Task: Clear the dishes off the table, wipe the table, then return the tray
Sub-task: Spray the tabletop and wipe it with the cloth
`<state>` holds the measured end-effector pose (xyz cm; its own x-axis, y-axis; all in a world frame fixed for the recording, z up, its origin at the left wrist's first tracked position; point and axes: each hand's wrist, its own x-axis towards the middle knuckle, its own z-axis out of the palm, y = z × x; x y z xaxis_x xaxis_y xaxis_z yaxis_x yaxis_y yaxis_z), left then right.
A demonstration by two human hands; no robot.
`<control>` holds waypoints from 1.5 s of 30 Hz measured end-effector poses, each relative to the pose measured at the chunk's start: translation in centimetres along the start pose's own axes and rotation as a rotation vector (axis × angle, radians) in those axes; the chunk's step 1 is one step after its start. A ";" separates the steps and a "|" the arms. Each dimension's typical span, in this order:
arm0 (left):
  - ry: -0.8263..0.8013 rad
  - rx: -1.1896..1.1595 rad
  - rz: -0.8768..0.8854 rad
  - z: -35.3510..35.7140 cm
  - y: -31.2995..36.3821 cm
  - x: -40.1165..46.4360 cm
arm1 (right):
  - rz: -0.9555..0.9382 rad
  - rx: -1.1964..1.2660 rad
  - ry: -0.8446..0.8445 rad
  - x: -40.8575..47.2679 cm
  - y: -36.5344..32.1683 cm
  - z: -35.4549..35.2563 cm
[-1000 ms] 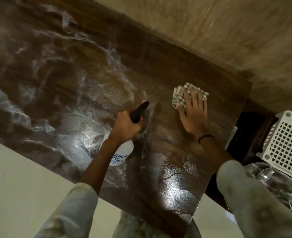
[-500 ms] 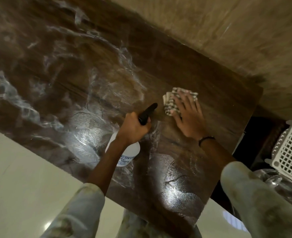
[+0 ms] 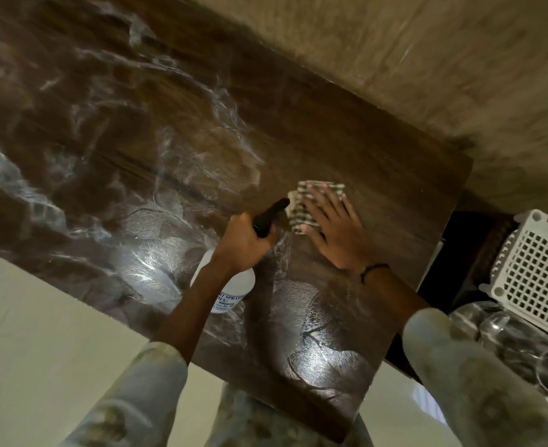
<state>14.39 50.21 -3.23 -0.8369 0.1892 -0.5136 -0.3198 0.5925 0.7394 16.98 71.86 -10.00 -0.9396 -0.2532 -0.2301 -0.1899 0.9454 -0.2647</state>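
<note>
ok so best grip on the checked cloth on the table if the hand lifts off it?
Probably pinch the cloth at its left edge, coming from above. It lies folded flat on the table, so only edges offer purchase, and the right hand covers its right part. The spray bottle nozzle crowds that side.

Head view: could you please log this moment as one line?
phase: wiping | left hand: grips white spray bottle | right hand: presses checked cloth on dark wooden table

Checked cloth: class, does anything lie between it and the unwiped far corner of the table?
Nothing visible does. The right hand presses the checked cloth flat on the table; the wood beyond it is bare. The spray bottle, gripped by the left hand, sits on the near side.
</note>
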 end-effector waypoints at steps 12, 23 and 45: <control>-0.254 0.171 -0.039 6.6 -0.9 -5.1 | 0.486 0.109 0.096 -10.5 1.4 1.9; -0.139 0.193 -0.103 6.5 -1.4 -5.9 | 0.519 0.144 0.113 -8.5 -1.3 2.6; 0.029 0.148 0.030 2.7 -3.3 -6.3 | 0.241 0.078 0.090 -6.7 -7.7 4.6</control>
<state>21.91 49.14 -3.57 -0.8582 0.1873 -0.4780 -0.2274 0.6962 0.6809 26.04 65.30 -10.71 -0.9774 -0.0005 -0.2115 0.0611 0.9567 -0.2845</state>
